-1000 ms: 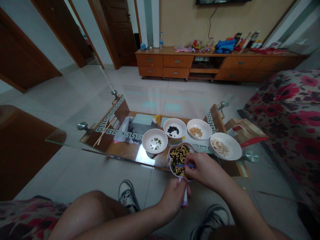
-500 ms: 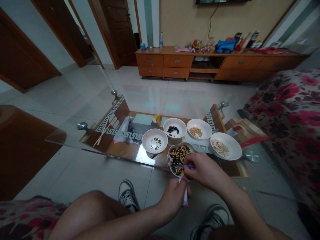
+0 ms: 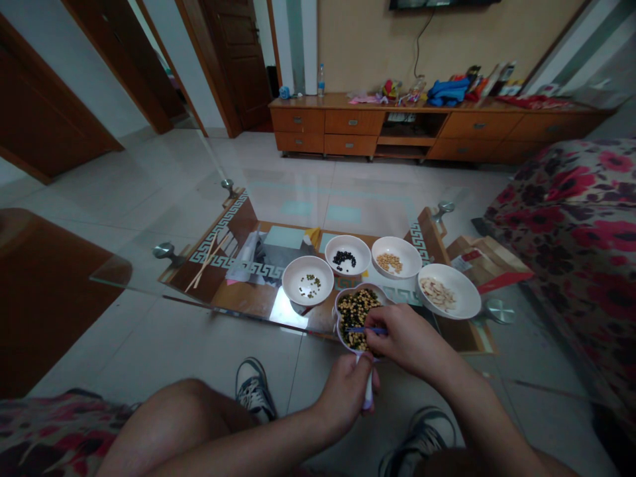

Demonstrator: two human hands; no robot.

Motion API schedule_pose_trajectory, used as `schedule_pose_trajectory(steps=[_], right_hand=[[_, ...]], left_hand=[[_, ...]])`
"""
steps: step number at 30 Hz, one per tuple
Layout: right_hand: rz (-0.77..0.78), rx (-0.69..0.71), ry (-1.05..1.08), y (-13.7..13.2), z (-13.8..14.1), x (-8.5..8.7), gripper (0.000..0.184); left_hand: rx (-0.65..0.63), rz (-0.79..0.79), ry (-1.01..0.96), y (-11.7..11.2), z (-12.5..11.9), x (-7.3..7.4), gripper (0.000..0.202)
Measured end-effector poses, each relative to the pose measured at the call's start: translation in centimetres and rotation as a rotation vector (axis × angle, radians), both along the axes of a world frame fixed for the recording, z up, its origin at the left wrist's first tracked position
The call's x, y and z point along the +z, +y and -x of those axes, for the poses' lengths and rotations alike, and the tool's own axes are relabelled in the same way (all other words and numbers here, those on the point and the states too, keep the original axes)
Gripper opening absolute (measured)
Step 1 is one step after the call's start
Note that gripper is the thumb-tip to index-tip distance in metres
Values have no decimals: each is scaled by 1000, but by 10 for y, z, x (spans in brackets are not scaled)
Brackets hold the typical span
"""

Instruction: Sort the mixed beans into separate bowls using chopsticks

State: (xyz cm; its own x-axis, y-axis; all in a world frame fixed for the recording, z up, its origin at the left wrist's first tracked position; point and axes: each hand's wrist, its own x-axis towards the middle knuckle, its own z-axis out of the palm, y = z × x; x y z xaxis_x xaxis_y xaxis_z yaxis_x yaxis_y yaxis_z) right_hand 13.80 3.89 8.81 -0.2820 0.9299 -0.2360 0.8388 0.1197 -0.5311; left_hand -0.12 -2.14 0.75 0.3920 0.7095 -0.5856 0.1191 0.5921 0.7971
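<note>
My left hand (image 3: 348,384) is closed round the white and purple handle of a flower-shaped bowl (image 3: 337,331), close to the table's front edge. Mixed yellow, green and dark beans (image 3: 355,308) fill this bowl. Over its right side, my right hand (image 3: 397,331) pinches slim blue-purple tweezers (image 3: 370,329), whose tips reach down among the beans. Beyond stand white bowls: one (image 3: 291,281) with a few green beans, one (image 3: 364,245) with black beans, one (image 3: 415,255) with yellow beans, and one (image 3: 470,295) at the right with pale, reddish-edged pieces.
The bowls stand on a glass table (image 3: 318,199) with metal fittings and a wooden shelf beneath. Chopsticks (image 3: 205,265) lie at the left. A brown paper bag (image 3: 489,258) is at the right, beside a flowered sofa (image 3: 571,192). A long wooden cabinet (image 3: 352,122) lines the far wall.
</note>
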Motion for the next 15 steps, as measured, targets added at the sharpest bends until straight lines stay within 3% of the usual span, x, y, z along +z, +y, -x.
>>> schedule_pose_trajectory(steps=[7,15], right_hand=[[2,3,1,0,-1,1,16],[-119,-21,29,2,-5,3,16]], left_hand=[[14,7,3,-1,0,-3,71],[18,4,0,-1,0,1,70]])
